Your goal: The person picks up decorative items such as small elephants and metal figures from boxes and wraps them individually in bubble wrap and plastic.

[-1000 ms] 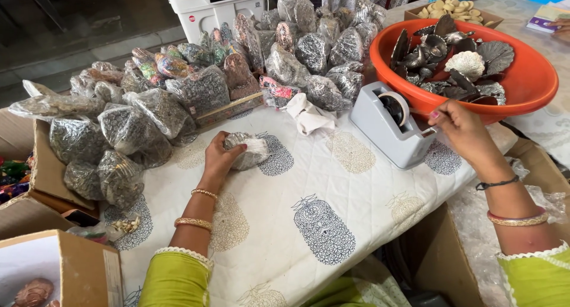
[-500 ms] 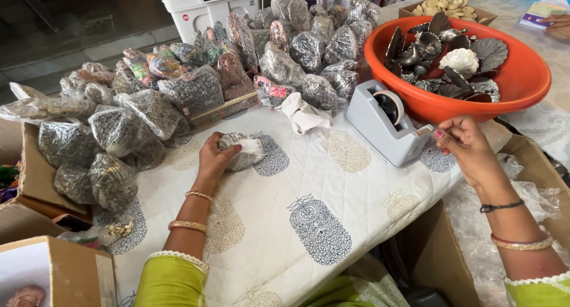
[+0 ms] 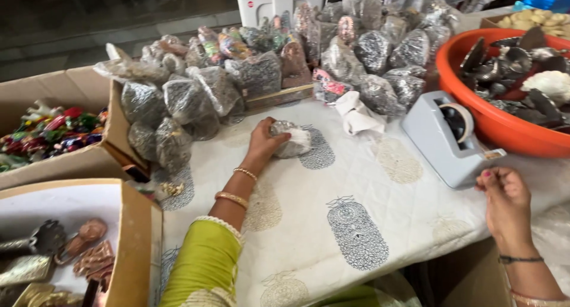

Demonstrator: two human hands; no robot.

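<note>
Left hand (image 3: 264, 142) grips a clear-wrapped packet (image 3: 291, 139); right hand (image 3: 504, 191), fingers curled, sits at 5 o'clock of the grey tape dispenser (image 3: 448, 138), grip contents indeterminate.

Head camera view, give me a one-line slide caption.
Left hand presses a wrapped packet on the quilted cloth; right hand beside the tape dispenser.

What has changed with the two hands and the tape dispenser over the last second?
The right hand has drawn back from the grey tape dispenser toward the person, away from the orange basin, fingers pinched together; any tape between them is too small to see. The left hand stayed pressed on the small plastic-wrapped packet on the printed cloth. Dispenser, basin and the heap of bagged packets kept their places.
</note>
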